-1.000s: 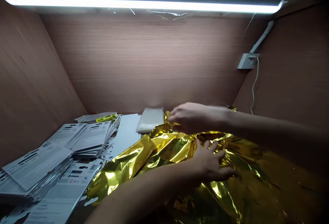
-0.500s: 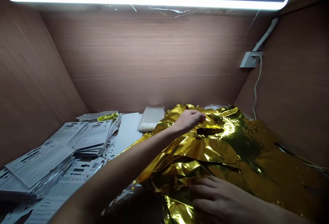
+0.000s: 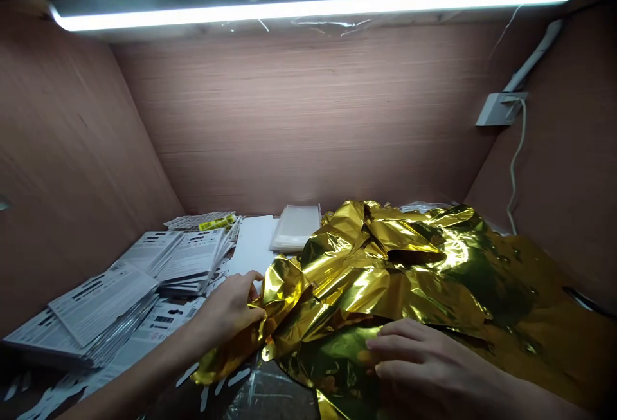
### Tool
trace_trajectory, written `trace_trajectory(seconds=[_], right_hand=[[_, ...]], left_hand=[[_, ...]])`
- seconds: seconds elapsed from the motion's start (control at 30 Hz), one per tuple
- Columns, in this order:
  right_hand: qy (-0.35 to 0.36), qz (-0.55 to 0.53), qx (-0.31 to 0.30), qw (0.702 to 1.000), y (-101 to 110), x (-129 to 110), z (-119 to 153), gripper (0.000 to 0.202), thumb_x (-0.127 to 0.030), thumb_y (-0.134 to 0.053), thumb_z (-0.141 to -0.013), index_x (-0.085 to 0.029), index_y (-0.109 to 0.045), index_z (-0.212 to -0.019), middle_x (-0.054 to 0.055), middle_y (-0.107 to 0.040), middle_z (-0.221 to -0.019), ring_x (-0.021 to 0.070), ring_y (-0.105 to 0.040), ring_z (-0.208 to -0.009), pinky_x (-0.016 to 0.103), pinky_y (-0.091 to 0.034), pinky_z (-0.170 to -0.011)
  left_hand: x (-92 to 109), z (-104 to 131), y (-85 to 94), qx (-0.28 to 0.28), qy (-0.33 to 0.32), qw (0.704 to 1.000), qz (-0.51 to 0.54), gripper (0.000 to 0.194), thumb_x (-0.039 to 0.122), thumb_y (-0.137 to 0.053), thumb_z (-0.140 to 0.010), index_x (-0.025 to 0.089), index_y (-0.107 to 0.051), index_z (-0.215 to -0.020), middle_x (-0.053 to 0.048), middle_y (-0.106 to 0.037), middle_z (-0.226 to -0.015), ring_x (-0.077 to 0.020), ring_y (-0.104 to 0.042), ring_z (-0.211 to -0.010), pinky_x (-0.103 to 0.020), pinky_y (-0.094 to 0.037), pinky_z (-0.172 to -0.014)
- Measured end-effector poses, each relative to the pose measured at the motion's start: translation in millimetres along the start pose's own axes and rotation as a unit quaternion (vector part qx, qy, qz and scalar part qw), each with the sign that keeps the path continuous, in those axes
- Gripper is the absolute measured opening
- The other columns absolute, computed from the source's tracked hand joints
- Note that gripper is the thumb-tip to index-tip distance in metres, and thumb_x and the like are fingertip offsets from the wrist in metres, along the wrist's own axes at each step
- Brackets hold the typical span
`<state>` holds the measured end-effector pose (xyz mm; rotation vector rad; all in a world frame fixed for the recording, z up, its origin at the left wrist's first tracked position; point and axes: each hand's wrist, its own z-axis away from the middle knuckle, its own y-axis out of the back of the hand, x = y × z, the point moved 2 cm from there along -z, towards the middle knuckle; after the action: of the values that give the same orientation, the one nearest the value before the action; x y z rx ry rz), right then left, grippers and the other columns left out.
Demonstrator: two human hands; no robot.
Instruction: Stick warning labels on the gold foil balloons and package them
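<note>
Crumpled gold foil (image 3: pixel 357 278) is heaped over the middle and right of the work surface. At its left edge, my left hand (image 3: pixel 236 304) has thumb and fingers closed on a fold of the foil. My right hand (image 3: pixel 414 356) rests on the lower front part of the foil, palm down, with its fingers slightly spread and bent. Part of the foil hangs to the left below my left wrist.
Stacks of white printed cards (image 3: pixel 103 301) lie at the left, with a yellow strip (image 3: pixel 216 222) behind them. A pile of clear sleeves (image 3: pixel 296 227) is at the back. A white socket box (image 3: pixel 499 109) with a cable hangs on the right wall.
My left hand has moved left and down from the top of the foil to its left edge, where it now grips a fold. My right hand stays in nearly the same place.
</note>
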<state>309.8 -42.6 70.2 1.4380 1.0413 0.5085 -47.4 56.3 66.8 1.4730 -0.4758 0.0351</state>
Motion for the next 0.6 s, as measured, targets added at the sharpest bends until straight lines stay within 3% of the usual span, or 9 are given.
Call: trace_trajectory(seconds=[0.07,0.13,0.2,0.27,0.37,0.43,0.5,0.6], right_hand=[[-0.028,0.011,0.002,1.000,-5,3,-6,0.039,-0.012,-0.055,-0.093,-0.028,-0.064,-0.127,0.007,-0.057,-0.150,0.0256,-0.056,-0.131,0.041,-0.052,-0.104],[-0.072,0.006,-0.003,0.997,-12,4,-11,0.048,-0.013,-0.057,-0.091,-0.031,-0.061,-0.135,0.006,-0.037,-0.165,0.0303,-0.041,-0.145,0.049,-0.046,-0.113],[-0.111,-0.002,-0.017,0.994,-18,4,-17,0.053,-0.015,-0.058,-0.089,-0.036,-0.060,-0.138,0.004,-0.019,-0.172,0.0348,-0.029,-0.152,0.056,-0.040,-0.116],[-0.141,-0.006,-0.037,0.989,-21,2,-23,0.053,-0.016,-0.059,-0.088,-0.039,-0.062,-0.135,0.003,-0.011,-0.173,0.0389,-0.022,-0.153,0.062,-0.036,-0.116],[-0.152,-0.021,-0.074,0.985,-20,-1,-32,0.053,-0.019,-0.064,-0.083,-0.037,-0.064,-0.132,0.006,-0.026,-0.168,0.0414,-0.022,-0.152,0.066,-0.031,-0.116],[-0.146,-0.030,-0.090,0.985,-17,-3,-37,0.052,-0.020,-0.065,-0.080,-0.033,-0.066,-0.130,0.009,-0.041,-0.158,0.0409,-0.024,-0.150,0.066,-0.030,-0.116],[-0.142,-0.035,-0.090,0.985,-14,-5,-40,0.050,-0.021,-0.064,-0.080,-0.028,-0.066,-0.129,0.010,-0.051,-0.148,0.0391,-0.030,-0.147,0.064,-0.031,-0.117],[-0.137,-0.039,-0.077,0.987,-14,-9,-40,0.047,-0.022,-0.062,-0.084,-0.023,-0.064,-0.131,0.011,-0.058,-0.139,0.0349,-0.042,-0.139,0.056,-0.036,-0.117]], left_hand=[[-3,-4,11.6,-0.021,0.009,0.999,0.027,0.047,0.034,-0.066,-0.079,0.017,-0.064,-0.122,-0.011,-0.072,-0.111,-0.0316,-0.066,-0.106,-0.037,-0.048,-0.086],[-5,-7,29.1,-0.097,0.037,0.987,0.120,0.057,0.039,-0.072,-0.078,0.017,-0.060,-0.130,-0.011,-0.073,-0.115,-0.0323,-0.068,-0.108,-0.037,-0.051,-0.087],[-3,-7,49.5,-0.194,0.073,0.939,0.275,0.074,0.041,-0.080,-0.076,0.019,-0.052,-0.141,-0.009,-0.076,-0.108,-0.0290,-0.072,-0.099,-0.033,-0.055,-0.079],[3,-11,70.7,-0.223,0.095,0.874,0.422,0.081,0.034,-0.084,-0.076,0.020,-0.048,-0.147,-0.007,-0.077,-0.103,-0.0235,-0.075,-0.090,-0.028,-0.057,-0.072],[23,-31,92.1,-0.163,0.083,0.799,0.573,0.078,0.017,-0.080,-0.081,0.019,-0.047,-0.151,-0.009,-0.077,-0.112,-0.0183,-0.076,-0.085,-0.024,-0.060,-0.072],[44,-49,92.7,-0.129,0.068,0.757,0.637,0.059,0.012,-0.068,-0.091,0.012,-0.051,-0.147,-0.014,-0.075,-0.120,-0.0157,-0.077,-0.086,-0.022,-0.061,-0.076],[69,-67,81.9,-0.116,0.049,0.715,0.688,0.041,0.014,-0.052,-0.101,0.003,-0.055,-0.140,-0.020,-0.070,-0.130,-0.0150,-0.076,-0.097,-0.018,-0.061,-0.083],[104,-84,52.4,-0.198,-0.024,0.663,0.722,0.048,0.027,-0.041,-0.108,0.004,-0.046,-0.149,-0.023,-0.051,-0.154,-0.0243,-0.072,-0.117,-0.032,-0.061,-0.095]])
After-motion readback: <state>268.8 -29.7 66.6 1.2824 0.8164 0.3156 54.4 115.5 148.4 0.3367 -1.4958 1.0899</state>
